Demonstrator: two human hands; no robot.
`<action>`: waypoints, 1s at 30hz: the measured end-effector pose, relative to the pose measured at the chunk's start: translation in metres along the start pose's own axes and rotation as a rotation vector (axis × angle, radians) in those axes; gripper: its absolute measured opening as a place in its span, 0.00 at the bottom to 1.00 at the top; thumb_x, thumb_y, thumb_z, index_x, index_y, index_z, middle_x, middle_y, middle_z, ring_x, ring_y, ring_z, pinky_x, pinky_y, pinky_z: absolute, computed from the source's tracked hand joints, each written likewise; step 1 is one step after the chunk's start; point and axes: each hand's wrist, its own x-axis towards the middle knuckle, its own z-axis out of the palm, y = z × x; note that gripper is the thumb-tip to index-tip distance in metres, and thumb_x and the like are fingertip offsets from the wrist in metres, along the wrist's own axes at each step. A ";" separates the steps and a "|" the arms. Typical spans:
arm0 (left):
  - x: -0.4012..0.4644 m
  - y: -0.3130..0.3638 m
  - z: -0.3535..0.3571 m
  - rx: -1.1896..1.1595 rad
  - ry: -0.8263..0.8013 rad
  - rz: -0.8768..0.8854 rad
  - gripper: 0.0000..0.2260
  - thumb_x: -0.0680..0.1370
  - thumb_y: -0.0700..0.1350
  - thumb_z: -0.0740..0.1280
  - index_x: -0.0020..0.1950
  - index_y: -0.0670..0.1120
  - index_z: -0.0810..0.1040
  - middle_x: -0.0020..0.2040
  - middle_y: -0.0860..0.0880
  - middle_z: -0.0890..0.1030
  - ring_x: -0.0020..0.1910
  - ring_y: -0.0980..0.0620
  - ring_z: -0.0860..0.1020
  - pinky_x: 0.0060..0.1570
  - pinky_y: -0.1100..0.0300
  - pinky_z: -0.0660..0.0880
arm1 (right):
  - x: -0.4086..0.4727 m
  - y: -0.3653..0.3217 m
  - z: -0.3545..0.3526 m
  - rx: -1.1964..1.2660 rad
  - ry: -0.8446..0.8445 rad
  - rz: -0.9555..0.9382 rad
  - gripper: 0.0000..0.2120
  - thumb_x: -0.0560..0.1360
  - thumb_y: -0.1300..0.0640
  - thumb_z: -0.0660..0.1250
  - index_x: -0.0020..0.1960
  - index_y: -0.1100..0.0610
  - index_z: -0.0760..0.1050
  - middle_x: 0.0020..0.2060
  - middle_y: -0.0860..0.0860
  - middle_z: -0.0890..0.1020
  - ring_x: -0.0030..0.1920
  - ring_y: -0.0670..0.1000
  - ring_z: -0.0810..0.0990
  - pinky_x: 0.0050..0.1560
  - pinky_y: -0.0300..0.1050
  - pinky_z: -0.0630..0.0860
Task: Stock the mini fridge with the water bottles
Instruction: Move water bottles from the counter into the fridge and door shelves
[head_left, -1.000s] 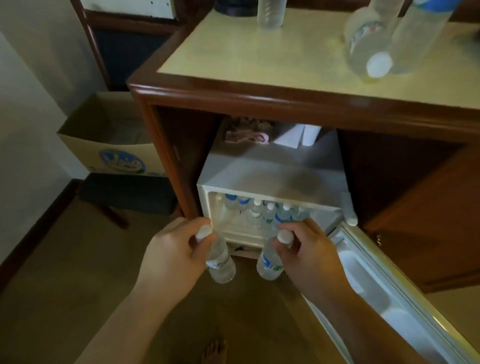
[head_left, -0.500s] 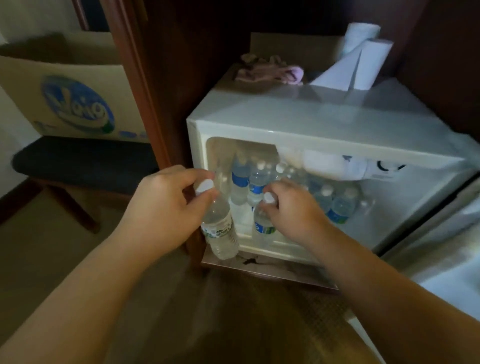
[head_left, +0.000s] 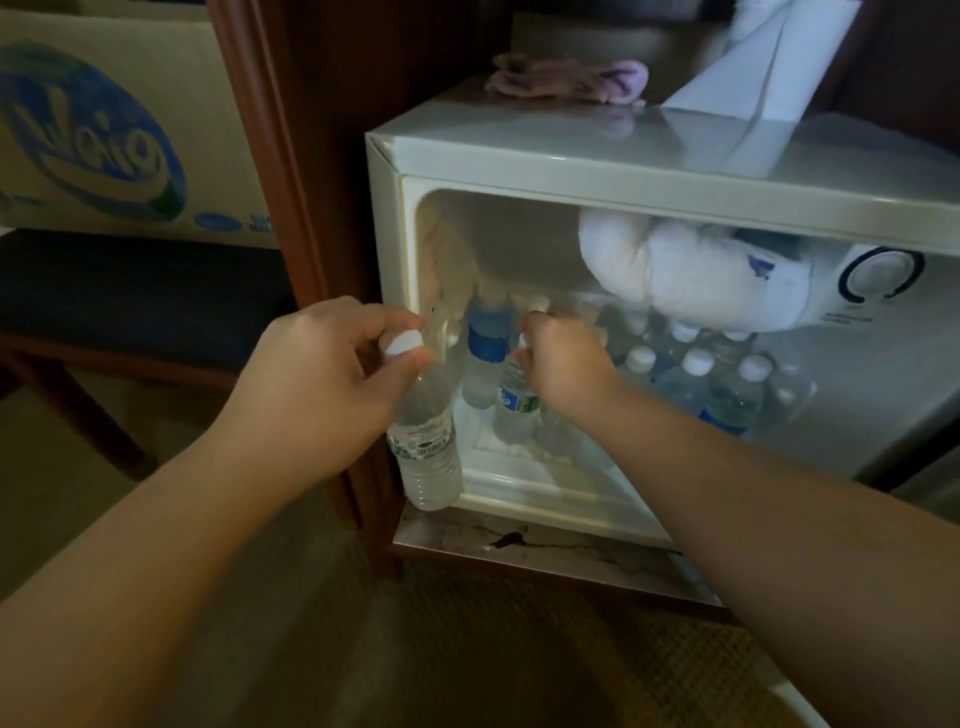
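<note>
The white mini fridge (head_left: 571, 171) stands open inside a dark wooden cabinet. My left hand (head_left: 322, 395) grips a clear water bottle (head_left: 426, 441) by its white cap, hanging just outside the fridge's left front corner. My right hand (head_left: 563, 364) reaches inside the fridge and holds a second water bottle (head_left: 514, 410) by its top, its base at the fridge floor near the front left. Several stocked bottles (head_left: 696, 384) with white caps stand deeper in and to the right.
A thick lump of frost (head_left: 691, 275) hangs from the fridge ceiling beside a round dial (head_left: 883, 273). A pink cloth (head_left: 571, 78) and white paper rolls (head_left: 753, 67) lie on top. A cardboard box (head_left: 104, 130) sits on a dark seat at left.
The view has dropped and closed in on the fridge. My right hand has carried its bottle from in front of the fridge to inside it; my left hand's bottle has come up to the opening.
</note>
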 end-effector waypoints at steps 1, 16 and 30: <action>0.001 -0.001 0.001 0.000 -0.001 -0.004 0.17 0.77 0.58 0.66 0.65 0.56 0.81 0.52 0.57 0.82 0.48 0.59 0.82 0.48 0.53 0.83 | 0.002 0.001 0.003 0.006 -0.005 0.010 0.08 0.79 0.61 0.70 0.57 0.61 0.77 0.51 0.57 0.74 0.50 0.60 0.79 0.47 0.51 0.78; 0.028 0.029 0.028 0.223 -0.006 0.202 0.13 0.80 0.47 0.70 0.64 0.47 0.83 0.50 0.48 0.82 0.47 0.48 0.81 0.48 0.52 0.81 | -0.003 0.002 -0.014 -0.015 0.002 -0.001 0.15 0.77 0.66 0.66 0.64 0.60 0.76 0.56 0.58 0.76 0.53 0.61 0.81 0.44 0.45 0.73; 0.093 0.030 0.092 0.443 -0.306 0.117 0.13 0.81 0.42 0.65 0.65 0.44 0.78 0.58 0.43 0.80 0.56 0.41 0.80 0.55 0.49 0.77 | -0.088 0.023 -0.166 -0.039 0.907 -0.175 0.16 0.77 0.48 0.70 0.61 0.54 0.81 0.55 0.56 0.79 0.56 0.60 0.74 0.54 0.53 0.66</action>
